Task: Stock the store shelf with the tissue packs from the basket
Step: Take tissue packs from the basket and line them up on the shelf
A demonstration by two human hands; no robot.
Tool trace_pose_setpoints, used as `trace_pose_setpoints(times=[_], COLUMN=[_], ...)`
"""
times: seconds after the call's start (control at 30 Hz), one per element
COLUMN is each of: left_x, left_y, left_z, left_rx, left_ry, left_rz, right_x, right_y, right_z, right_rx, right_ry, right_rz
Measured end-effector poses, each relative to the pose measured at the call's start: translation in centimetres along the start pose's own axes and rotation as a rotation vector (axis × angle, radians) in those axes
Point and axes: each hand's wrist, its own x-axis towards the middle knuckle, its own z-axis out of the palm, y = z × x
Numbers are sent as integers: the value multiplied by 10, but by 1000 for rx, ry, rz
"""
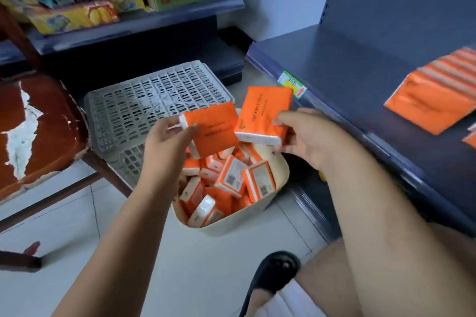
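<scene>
Head view: the left grip (167,141) pinches an orange tissue pack (213,134) above the cream basket (221,226), which is heaped with more. The right grip (306,136) holds a second pack (262,113) just beside it. On the dark shelf (347,64) at far right lie stacked packs (432,100).

Shelf room open
The shelf (347,80) is left bare beside the stacked packs (432,100); the basket (231,224) is hemmed in by a crate (154,100) behind.

Tissue packs (432,100) on dark shelf (347,64)
</scene>
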Motion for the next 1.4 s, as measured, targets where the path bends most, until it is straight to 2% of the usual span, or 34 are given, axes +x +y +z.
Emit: trace_pose_setpoints(times=[0.13,0.27,0.37,0.5,0.63,0.77,0.87,0.93,1.07,1.17,1.3,1.4], left_x=[-25,-56,-85,-118,-142,-153,-159,-165,-178,-190,-196,-194], left_y=[27,51,69,82,77,58,45,41,33,26,26,30], left_z=[40,94,135,190,241,264,275,285,305,315,325,334], left_rx=[-185,-255,-281,-230,-246,-184,-155,-147,-138,-140,-90,4], left_ry=[-119,-285,-425,-594,-799,-976,-991,-989,-957,-889,-867,-886], left_rz=[12,60,78,62,-156,-310,-431,-441,-358,-250,-76,0], right_x=[-50,-113,-161,-208,-219,-229,-237,-241,-251,-258,-267,-273], right_y=[-27,-45,-46,-22,11,12,13,14,11,9,13,17], right_z=[-50,-119,-178,-241,-265,-272,-278,-285,-303,-314,-322,-326], right_rx=[39,-10,-3,170,474,456,439,452,442,339,333,232], right_ry=[70,305,467,571,618,618,670,737,838,916,866,840], right_rz=[-210,-439,-544,-589,-565,-541,-456,-387,-318,-351,-426,-419])
